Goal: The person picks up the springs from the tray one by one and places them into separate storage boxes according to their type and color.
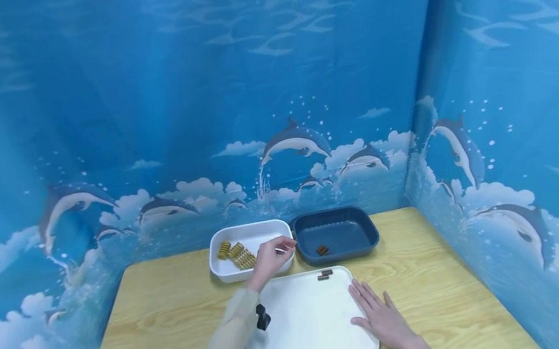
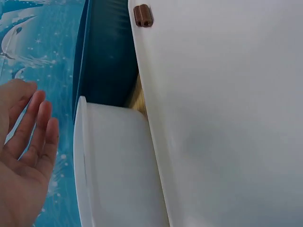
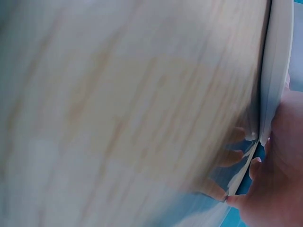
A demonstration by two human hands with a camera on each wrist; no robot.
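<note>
My left hand (image 1: pixel 271 259) is raised over the right end of a white bin (image 1: pixel 217 235), thumb and index fingertips close together, other fingers loosely bent. I cannot tell whether a small piece is between those fingertips. In the left wrist view the hand (image 2: pixel 28 151) hangs beside the bin's wall (image 2: pixel 113 161). Several yellow, ridged coil-like pieces (image 1: pixel 242 257) lie in the bin. My right hand (image 1: pixel 383 316) rests with straight fingers along the right edge of a white tray (image 1: pixel 303 328). Brown, short tube-like pieces (image 1: pixel 325 277) sit at the tray's back right.
A dark blue bin (image 1: pixel 339 231) stands right of the white bin, with a few brown pieces (image 1: pixel 322 249) in it. Both bins are behind the tray on a wooden table (image 1: pixel 165 311). A blue dolphin-print curtain (image 1: pixel 189 121) encloses the back and sides.
</note>
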